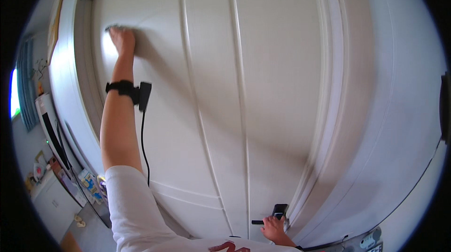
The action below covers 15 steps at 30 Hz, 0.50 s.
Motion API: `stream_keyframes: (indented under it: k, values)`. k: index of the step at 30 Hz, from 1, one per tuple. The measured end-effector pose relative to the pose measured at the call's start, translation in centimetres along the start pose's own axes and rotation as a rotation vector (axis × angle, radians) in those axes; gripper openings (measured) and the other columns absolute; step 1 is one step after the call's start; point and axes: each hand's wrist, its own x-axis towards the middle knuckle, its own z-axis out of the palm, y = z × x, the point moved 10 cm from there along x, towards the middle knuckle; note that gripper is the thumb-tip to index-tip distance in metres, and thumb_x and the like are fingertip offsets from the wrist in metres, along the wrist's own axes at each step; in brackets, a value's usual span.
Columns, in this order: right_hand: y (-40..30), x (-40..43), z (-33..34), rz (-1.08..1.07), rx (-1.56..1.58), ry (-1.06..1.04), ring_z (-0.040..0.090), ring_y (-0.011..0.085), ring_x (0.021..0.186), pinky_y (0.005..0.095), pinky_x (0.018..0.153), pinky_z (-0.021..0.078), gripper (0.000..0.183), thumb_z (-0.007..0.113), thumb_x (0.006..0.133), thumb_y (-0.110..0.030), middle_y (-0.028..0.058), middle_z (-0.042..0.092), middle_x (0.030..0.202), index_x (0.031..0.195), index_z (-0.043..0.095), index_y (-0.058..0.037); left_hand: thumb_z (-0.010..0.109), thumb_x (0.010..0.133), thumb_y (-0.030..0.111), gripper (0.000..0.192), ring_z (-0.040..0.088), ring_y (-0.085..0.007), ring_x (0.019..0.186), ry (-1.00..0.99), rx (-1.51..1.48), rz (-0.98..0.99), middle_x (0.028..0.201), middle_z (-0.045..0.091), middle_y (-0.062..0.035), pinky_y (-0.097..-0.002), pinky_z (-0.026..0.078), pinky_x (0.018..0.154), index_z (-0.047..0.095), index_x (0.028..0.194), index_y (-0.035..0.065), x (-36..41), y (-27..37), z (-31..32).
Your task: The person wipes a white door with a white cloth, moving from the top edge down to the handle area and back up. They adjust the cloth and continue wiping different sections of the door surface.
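A pale panelled door [211, 76] fills the middle of the view. My left hand [123, 39] is raised against its upper left part, pressing a greyish cloth [114, 26] that shows only in part above the fingers. On my left forearm sits a black strap with a small black device [144, 96] and a cable. Low on the right, my right hand [273, 228] grips the black door handle [258, 222] near its black backplate [280, 209].
The door frame [338, 76] and a pale wall [394, 93] stand at right. At left are a tall white appliance [53, 125], a white cabinet [53, 206], a blue curtain [26, 83] and shoes [79, 221] on the floor.
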Motion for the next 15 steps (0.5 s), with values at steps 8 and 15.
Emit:
stream_keyframes:
  k: [8,15]
  values:
    - [0.1,0.0,-0.2,0.007,-0.004,0.163,0.059,0.0230,0.093,0.0677,0.085,0.0348,0.028,0.068,0.071,-0.031,0.0035,0.062,0.087,0.089,0.059,-0.0120,0.043,0.086,0.000,0.046,0.042,-0.0346,0.131,-0.231,-0.442,1.138,0.138,0.050,-0.0164,-0.0434,0.032,0.112,0.052,0.131,0.0021,-21.7,41.5,8.3]
    - [0.5,-1.4,0.3,-0.068,0.042,0.431,0.049,0.0336,0.117,0.0544,0.086,0.0443,0.052,0.069,0.070,-0.025,0.0131,0.059,0.120,0.115,0.062,-0.0010,0.032,0.101,0.017,0.045,0.037,-0.0339,0.135,-0.274,0.004,0.956,0.146,0.040,-0.0174,-0.0471,0.030,0.112,0.037,0.143,0.0037,-14.2,37.5,12.2]
